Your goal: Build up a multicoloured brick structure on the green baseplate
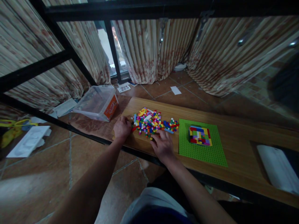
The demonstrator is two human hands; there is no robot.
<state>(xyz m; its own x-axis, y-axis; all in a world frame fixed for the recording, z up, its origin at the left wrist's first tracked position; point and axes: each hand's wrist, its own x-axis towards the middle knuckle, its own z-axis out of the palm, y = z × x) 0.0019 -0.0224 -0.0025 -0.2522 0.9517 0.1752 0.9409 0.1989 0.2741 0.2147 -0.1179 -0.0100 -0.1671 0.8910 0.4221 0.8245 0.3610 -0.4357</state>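
A heap of small coloured toy building bricks [149, 119] lies spread over the wooden bench top. At the heap's left edge rests my left hand [122, 127], its fingers curled and partly hidden. A red brick lies just beyond them, and whether anything is between the fingers does not show. My right hand [163, 143] is at the near edge of the heap, thumb and fingers closed around a small yellow brick [151, 138]. To its right lies a green baseplate [187, 151]. On that stands a low, multicoloured, roughly square brick structure [200, 136].
An open clear plastic bin [95, 102] with an orange label stands beyond my left hand. A white object [277, 168] lies on the bench's right end. Striped curtains [149, 53] and black metal bars [51, 60] line the far side. White packaging [28, 141] lies on the tiled floor.
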